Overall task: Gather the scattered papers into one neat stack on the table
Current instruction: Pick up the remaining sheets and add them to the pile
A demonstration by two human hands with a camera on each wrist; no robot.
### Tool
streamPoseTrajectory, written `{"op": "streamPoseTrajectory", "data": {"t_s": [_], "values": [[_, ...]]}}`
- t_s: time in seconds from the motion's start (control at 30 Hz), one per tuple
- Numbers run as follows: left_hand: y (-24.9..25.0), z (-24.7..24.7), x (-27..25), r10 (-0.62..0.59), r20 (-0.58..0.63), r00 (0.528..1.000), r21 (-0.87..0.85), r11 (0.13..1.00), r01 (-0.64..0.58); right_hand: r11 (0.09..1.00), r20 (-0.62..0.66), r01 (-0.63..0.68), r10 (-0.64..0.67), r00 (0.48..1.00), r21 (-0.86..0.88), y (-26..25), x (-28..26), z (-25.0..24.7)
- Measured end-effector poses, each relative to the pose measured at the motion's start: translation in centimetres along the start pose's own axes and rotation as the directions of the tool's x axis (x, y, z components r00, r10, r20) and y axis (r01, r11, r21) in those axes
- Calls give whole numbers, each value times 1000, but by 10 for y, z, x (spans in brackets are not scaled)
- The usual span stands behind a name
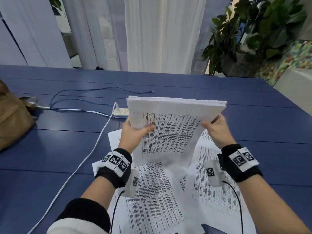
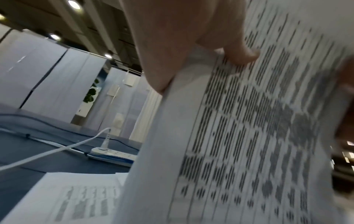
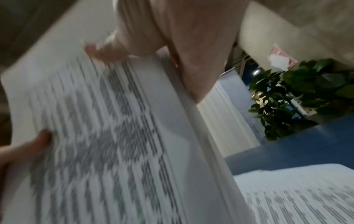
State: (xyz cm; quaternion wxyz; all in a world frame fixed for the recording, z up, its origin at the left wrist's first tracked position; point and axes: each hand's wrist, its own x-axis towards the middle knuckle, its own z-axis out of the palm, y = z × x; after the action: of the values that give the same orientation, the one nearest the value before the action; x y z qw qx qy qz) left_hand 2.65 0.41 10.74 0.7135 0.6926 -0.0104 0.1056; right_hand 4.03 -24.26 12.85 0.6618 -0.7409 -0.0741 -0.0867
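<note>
- The bundle of printed sheets [image 1: 170, 125] is held upright above the blue table [image 1: 253, 125], clear of it; its lower edge hangs over the loose sheets [image 1: 152, 196] lying flat below.
- Left hand [image 1: 133, 132] grasps the bundle's left edge, thumb curled over the printed front; the fingers behind the paper are hidden.
- Right hand [image 1: 217, 130] grasps the right edge, thumb on the front; its other fingers are mostly hidden behind the bundle.
- The number of sheets in the bundle cannot be counted; only many layered edges show along its top.
- The loose sheets overlap at different angles. At least three show, their exact number unclear, and the nearest are cut off by the bottom edge of the head view.
- Printed tables cover the pages; the text is too small or blurred to read, and both wrist views are smeared.
- One white power strip [image 1: 120, 112] sits partly hidden behind the bundle's left corner, with one white cable [image 1: 94, 146] plugged in and running off the bottom edge.
- One thin blue cable [image 1: 94, 90] loops on the far table.
- One brown bag [image 1: 11, 119] is cut off at the left edge.
- One leafy plant [image 1: 253, 36] stands beyond the table's far right corner.
</note>
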Motion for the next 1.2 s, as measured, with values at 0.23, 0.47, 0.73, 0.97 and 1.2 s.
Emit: {"op": "streamPoseTrajectory", "data": {"t_s": [0.23, 0.47, 0.73, 0.97, 1.2], "values": [[21, 11, 9, 106, -152, 983, -7, 994, -108, 998, -228, 53, -43, 973, 37, -15, 15, 31], [22, 12, 10, 147, -246, 958, -74, 983, -170, 990, -270, 129, -108, 957, 61, -30, 14, 45], [-53, -6, 7, -215, -106, 971, -32, 977, 213, 933, -32, -358, 360, 933, 47, 62, 9, 50], [-60, -9, 15, -258, -73, 963, 176, 947, 267, 921, -77, -389, 387, 919, -2, 62, 14, 59], [-50, -29, -10, -346, 12, 938, 168, 926, 339, 897, 45, -406, 419, 907, -171, 59, -10, 40]]}}
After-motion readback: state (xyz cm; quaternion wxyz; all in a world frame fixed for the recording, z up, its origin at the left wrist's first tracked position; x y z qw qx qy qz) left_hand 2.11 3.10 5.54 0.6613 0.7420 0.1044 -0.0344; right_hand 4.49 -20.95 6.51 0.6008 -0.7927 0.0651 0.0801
